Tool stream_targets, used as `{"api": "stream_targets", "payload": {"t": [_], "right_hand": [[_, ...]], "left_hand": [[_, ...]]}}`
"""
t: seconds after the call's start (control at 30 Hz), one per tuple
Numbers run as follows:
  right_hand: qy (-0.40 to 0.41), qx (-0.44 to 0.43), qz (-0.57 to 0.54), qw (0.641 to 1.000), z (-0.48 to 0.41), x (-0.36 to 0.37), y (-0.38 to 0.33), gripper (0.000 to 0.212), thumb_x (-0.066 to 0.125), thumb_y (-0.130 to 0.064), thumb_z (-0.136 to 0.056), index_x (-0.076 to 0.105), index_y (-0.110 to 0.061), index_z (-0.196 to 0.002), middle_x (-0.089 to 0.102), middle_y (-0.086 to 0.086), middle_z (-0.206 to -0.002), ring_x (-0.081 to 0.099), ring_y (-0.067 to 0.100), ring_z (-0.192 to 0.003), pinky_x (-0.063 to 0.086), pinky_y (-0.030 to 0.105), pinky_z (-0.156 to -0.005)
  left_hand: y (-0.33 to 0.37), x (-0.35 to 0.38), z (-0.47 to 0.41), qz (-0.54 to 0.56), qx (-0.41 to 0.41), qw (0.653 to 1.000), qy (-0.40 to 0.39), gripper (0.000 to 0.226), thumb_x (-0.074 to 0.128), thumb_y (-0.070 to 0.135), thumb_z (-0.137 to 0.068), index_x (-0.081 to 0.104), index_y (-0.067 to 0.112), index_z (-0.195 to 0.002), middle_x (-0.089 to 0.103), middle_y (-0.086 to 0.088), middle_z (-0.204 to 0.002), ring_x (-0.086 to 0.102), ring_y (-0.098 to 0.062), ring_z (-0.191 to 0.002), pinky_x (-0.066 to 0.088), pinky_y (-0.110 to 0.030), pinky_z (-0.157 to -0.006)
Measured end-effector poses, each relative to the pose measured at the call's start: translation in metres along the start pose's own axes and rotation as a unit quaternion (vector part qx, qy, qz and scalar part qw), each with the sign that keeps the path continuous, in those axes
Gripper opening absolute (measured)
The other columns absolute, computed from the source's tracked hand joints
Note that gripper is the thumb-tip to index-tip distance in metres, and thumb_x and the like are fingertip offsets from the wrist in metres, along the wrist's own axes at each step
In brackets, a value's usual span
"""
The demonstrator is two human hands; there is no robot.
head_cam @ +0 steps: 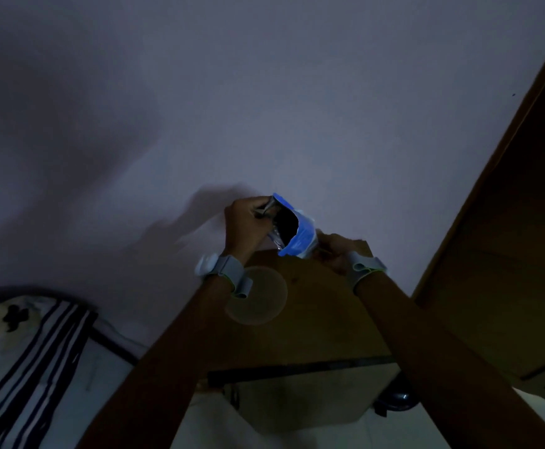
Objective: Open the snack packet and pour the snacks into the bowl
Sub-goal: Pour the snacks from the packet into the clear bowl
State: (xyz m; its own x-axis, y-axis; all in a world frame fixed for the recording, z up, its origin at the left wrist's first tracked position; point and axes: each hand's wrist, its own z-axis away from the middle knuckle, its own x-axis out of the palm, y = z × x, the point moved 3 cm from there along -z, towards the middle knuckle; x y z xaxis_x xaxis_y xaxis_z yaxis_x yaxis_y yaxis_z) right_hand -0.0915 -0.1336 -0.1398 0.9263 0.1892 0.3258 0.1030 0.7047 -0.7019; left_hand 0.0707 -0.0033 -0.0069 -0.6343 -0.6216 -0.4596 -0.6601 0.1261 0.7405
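A blue snack packet [302,236] with a silver lining is held up in front of the pale wall, its top torn open so the dark inside shows. My left hand [247,223] pinches the packet's left edge near the opening. My right hand [337,252] grips its lower right side. Below my left wrist, a round clear bowl [261,301] stands on a small brown table [323,306]; the wrist band covers part of its rim. The scene is dim, and no snacks are visible.
A tall brown wooden panel [498,238] rises on the right. A striped, patterned bedcover [28,345] lies at the lower left. A dark round object [397,398] sits by the table's lower right corner. Both wrists wear grey bands.
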Motion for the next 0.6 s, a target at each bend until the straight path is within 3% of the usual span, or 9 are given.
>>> {"api": "stream_targets", "payload": {"t": [0.07, 0.13, 0.2, 0.3, 0.37, 0.43, 0.47, 0.53, 0.6], "right_hand": [[0.009, -0.033, 0.057, 0.998, 0.002, -0.004, 0.002, 0.029, 0.072, -0.018, -0.091, 0.066, 0.002, -0.111, 0.066, 0.009, -0.09, 0.064, 0.023, -0.088, 0.054, 0.03, -0.064], [0.001, -0.079, 0.128, 0.989, 0.006, -0.007, 0.002, 0.028, 0.071, -0.02, -0.091, 0.065, -0.002, -0.111, 0.067, 0.009, -0.091, 0.065, 0.018, -0.081, 0.054, 0.021, -0.062], [0.029, -0.126, 0.164, 0.978, 0.007, -0.002, -0.003, 0.038, 0.068, -0.023, -0.092, 0.065, 0.004, -0.118, 0.072, 0.018, -0.101, 0.064, 0.02, -0.079, 0.054, 0.025, -0.071], [0.05, -0.114, 0.182, 0.975, 0.008, 0.015, -0.001, 0.043, 0.059, -0.044, -0.096, 0.071, -0.004, -0.104, 0.069, 0.009, -0.087, 0.059, 0.024, -0.071, 0.048, 0.035, -0.066], [0.01, -0.043, 0.146, 0.988, 0.004, 0.019, 0.016, 0.06, 0.046, -0.061, -0.096, 0.065, -0.007, -0.112, 0.061, 0.004, -0.084, 0.053, 0.022, -0.069, 0.045, 0.034, -0.062], [-0.105, 0.029, 0.068, 0.992, 0.009, 0.023, 0.036, 0.067, 0.038, -0.072, -0.093, 0.058, -0.009, -0.103, 0.054, 0.007, -0.077, 0.048, 0.024, -0.064, 0.044, 0.033, -0.058], [-0.15, 0.039, 0.019, 0.988, 0.01, 0.024, 0.042, 0.071, 0.035, -0.073, -0.093, 0.059, -0.006, -0.098, 0.06, 0.01, -0.08, 0.053, 0.027, -0.067, 0.046, 0.035, -0.061], [-0.193, 0.033, -0.062, 0.979, 0.012, 0.028, 0.044, 0.071, 0.032, -0.069, -0.097, 0.067, -0.009, -0.11, 0.07, 0.019, -0.105, 0.064, 0.039, -0.091, 0.055, 0.048, -0.076], [-0.195, 0.023, -0.091, 0.976, 0.014, 0.03, 0.038, 0.067, 0.036, -0.064, -0.099, 0.065, -0.01, -0.125, 0.068, 0.02, -0.119, 0.063, 0.042, -0.1, 0.058, 0.049, -0.076]], "left_hand": [[-0.007, -0.003, 0.003, -0.003, -0.006, 1.0, 0.014, 0.011, 0.067, 0.007, -0.085, 0.072, 0.005, -0.075, 0.053, 0.004, -0.063, 0.053, -0.005, -0.062, 0.044, -0.027, -0.054], [-0.014, -0.006, 0.006, -0.004, -0.001, 1.0, 0.015, 0.017, 0.068, 0.013, -0.088, 0.072, 0.006, -0.073, 0.052, 0.003, -0.062, 0.053, -0.006, -0.062, 0.048, -0.034, -0.052], [-0.019, -0.006, 0.009, 0.003, -0.004, 1.0, 0.013, 0.024, 0.069, 0.017, -0.09, 0.07, 0.008, -0.068, 0.051, 0.002, -0.06, 0.052, -0.004, -0.062, 0.048, -0.037, -0.052], [-0.018, 0.0, 0.016, 0.035, -0.024, 0.999, 0.028, 0.016, 0.071, 0.013, -0.089, 0.076, 0.011, -0.074, 0.061, 0.006, -0.059, 0.058, 0.001, -0.063, 0.046, -0.026, -0.053], [-0.014, 0.004, 0.018, 0.058, -0.028, 0.997, 0.038, 0.009, 0.072, 0.011, -0.088, 0.08, 0.01, -0.084, 0.069, 0.009, -0.066, 0.063, 0.001, -0.067, 0.051, -0.021, -0.06], [-0.01, 0.006, 0.016, 0.076, -0.027, 0.996, 0.042, 0.009, 0.072, 0.009, -0.088, 0.08, 0.008, -0.093, 0.075, 0.001, -0.077, 0.067, -0.006, -0.075, 0.058, -0.027, -0.066], [-0.009, 0.006, 0.014, 0.08, -0.022, 0.996, 0.041, 0.009, 0.072, 0.008, -0.088, 0.08, 0.006, -0.092, 0.076, -0.003, -0.079, 0.068, -0.009, -0.077, 0.059, -0.031, -0.067], [-0.007, 0.005, 0.012, 0.076, -0.013, 0.996, 0.036, 0.01, 0.07, 0.008, -0.089, 0.079, 0.004, -0.087, 0.075, -0.01, -0.075, 0.066, -0.011, -0.074, 0.059, -0.037, -0.064], [-0.011, 0.001, 0.011, 0.071, -0.02, 0.997, 0.032, 0.009, 0.069, 0.005, -0.087, 0.078, 0.004, -0.086, 0.074, -0.014, -0.076, 0.066, -0.013, -0.075, 0.058, -0.038, -0.065]]}}
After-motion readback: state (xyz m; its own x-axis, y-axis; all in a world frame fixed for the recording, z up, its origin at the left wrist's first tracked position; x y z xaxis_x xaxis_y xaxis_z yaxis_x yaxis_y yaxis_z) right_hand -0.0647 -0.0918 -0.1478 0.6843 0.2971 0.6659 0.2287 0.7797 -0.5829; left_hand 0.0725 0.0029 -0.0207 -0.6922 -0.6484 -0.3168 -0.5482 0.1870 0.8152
